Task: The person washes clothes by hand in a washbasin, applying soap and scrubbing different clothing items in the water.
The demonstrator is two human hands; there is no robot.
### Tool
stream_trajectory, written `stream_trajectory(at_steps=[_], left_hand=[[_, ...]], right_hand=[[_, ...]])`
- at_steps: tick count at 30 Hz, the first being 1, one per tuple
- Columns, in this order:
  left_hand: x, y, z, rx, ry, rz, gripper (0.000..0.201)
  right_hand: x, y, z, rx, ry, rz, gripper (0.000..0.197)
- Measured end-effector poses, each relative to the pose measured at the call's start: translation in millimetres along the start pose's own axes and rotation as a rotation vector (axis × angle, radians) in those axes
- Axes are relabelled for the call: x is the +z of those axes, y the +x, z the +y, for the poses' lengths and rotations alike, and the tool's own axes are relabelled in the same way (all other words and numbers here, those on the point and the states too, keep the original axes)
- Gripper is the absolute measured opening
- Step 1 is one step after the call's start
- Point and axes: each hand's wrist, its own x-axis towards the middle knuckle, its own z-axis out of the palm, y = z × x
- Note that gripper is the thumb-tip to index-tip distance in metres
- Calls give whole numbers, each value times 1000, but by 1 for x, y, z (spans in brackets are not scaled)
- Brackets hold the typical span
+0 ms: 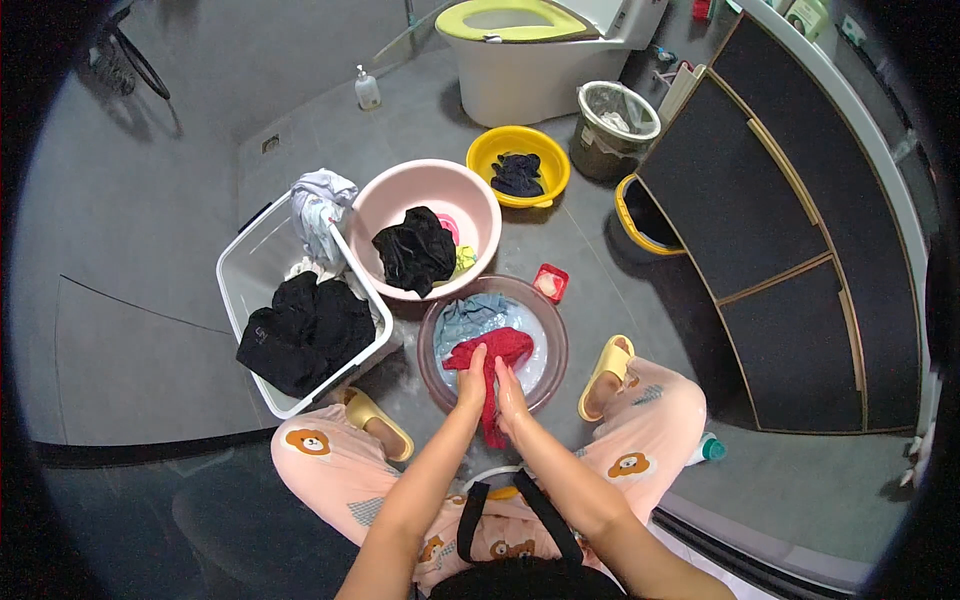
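Between my hands is a wet-looking red cloth (505,346), bunched over a round brownish basin (557,345) on the floor in front of me. My left hand (472,380) presses on the cloth from the left. From the other side my right hand (511,398) grips it, and a strip of the red fabric hangs down between my wrists. Its exact kind I cannot make out. In the same basin, a blue-grey cloth (470,318) lies in whitish, sudsy water. A red soap dish (551,283) with a pale bar stands just beyond the basin's right rim.
A pink basin (375,205) with black clothing sits behind, beside a white laundry basket (262,290) piled with clothes. Farther off are a yellow basin (480,150) with dark cloth, a lined trash bin (605,150), a toilet (520,80) and a pump bottle (367,88). A dark cabinet (800,300) stands right.
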Motion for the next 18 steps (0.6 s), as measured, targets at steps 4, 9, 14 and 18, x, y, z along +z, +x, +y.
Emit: stream_trajectory(at_steps=[4, 9, 14, 18], left_hand=[[1, -13, 0, 113, -10, -145, 24], [-1, -15, 5, -13, -334, 7, 24], [5, -34, 25, -326, -625, -167, 26], [3, -53, -1, 202, 43, -324, 37]], right_hand=[[0, 6, 3, -80, 4, 150, 54], [0, 14, 3, 35, 352, 149, 45], [-24, 53, 15, 81, 408, 257, 47], [-41, 61, 5, 6, -144, 227, 52]])
